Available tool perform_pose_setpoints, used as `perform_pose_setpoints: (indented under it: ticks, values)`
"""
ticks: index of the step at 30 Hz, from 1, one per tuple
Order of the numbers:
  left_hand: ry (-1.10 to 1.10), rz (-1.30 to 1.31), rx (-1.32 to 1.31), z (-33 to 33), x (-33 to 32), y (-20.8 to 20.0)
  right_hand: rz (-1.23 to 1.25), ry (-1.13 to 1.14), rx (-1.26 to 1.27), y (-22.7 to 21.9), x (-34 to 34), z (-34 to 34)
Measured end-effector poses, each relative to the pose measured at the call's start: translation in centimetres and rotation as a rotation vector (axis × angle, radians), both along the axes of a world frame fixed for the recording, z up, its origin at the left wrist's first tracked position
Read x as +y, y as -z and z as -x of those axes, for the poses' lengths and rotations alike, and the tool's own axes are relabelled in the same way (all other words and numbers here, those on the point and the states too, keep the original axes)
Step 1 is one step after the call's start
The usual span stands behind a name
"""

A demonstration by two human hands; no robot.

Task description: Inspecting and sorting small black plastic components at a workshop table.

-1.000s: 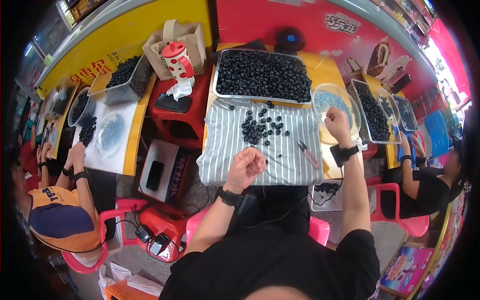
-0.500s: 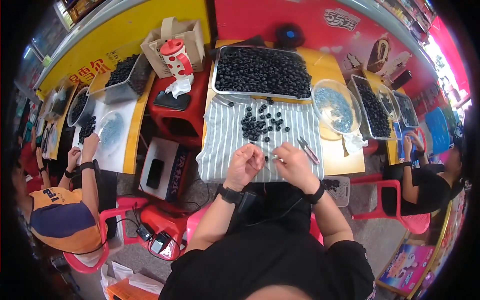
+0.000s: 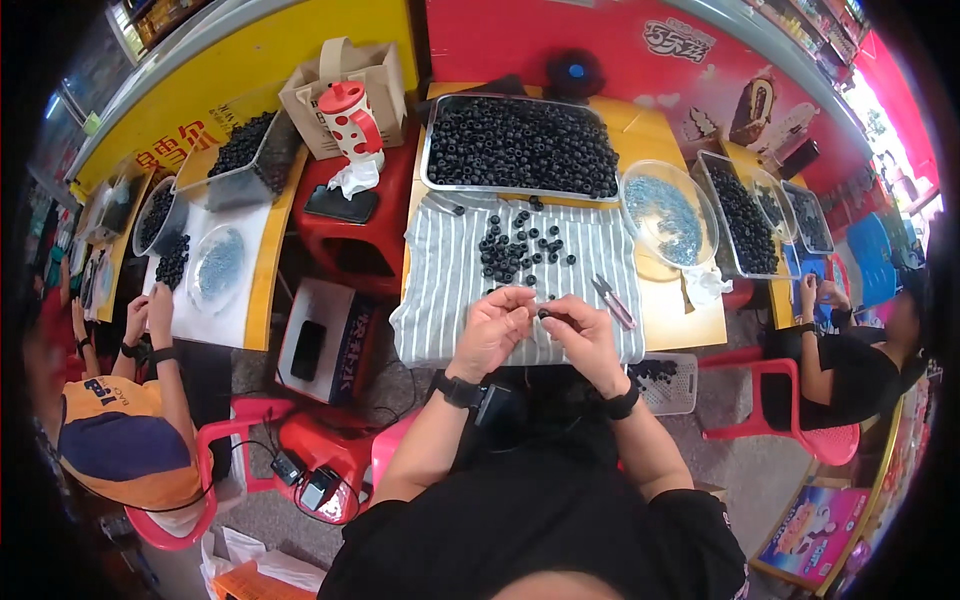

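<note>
As the right hand (image 3: pixel 585 340) pinches a small, round black bead (image 3: pixel 543 313) in its fingers, the left hand (image 3: pixel 490 330) holds its fingers closed at the bead's nine o'clock, any contents too small to tell, over a grey-and-white striped cloth (image 3: pixel 428 310). Loose black ring-shaped beads (image 3: pixel 508 252) lie at eleven o'clock, pink-handled metal snips (image 3: pixel 621 312) at three o'clock.

Large red characters (image 3: pixel 185 142) stand on the yellow panel (image 3: pixel 260 70); outlined pale ones (image 3: pixel 680 40) mark the pink-red panel (image 3: pixel 540 35) — above its ice-cream picture (image 3: pixel 755 110). Lettering also shows on a co-worker's orange-and-navy shirt (image 3: pixel 130 440) and the box's dark side (image 3: pixel 352 345) — too small to make out.
</note>
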State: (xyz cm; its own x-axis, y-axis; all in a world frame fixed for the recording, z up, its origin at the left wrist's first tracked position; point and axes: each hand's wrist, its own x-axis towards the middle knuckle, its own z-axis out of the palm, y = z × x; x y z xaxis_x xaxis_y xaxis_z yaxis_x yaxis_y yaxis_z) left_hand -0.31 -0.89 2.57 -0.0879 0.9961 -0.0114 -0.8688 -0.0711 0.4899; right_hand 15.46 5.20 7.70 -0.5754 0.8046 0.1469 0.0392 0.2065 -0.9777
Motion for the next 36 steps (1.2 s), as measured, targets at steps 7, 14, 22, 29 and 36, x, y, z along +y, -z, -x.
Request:
perform_pose_setpoints:
  ticks: [7, 14, 22, 29, 36]
  values:
    - [0.087, -0.036, 0.011, 0.4, 0.2, 0.5, -0.633, 0.083, -0.23, -0.8, -1.0, 1.4]
    - [0.019, -0.069, -0.036, 0.4, 0.4, 2.0, -0.368, 0.335, -0.218, 0.4, 3.0, -1.9]
    - [-0.011, -0.101, -0.007, 0.2, 0.3, 0.5, -0.566, 0.157, -0.587, 0.8, 1.3, -1.4]
    - [0.045, -0.057, 0.016, 0.5, 0.3, 0.9, -0.622, 0.178, -0.555, 1.2, 1.1, -1.0]
    - [0.073, -0.052, 0.023, 0.4, 0.4, 0.9, -0.16, 0.116, -0.048, -0.5, 0.1, -0.1]
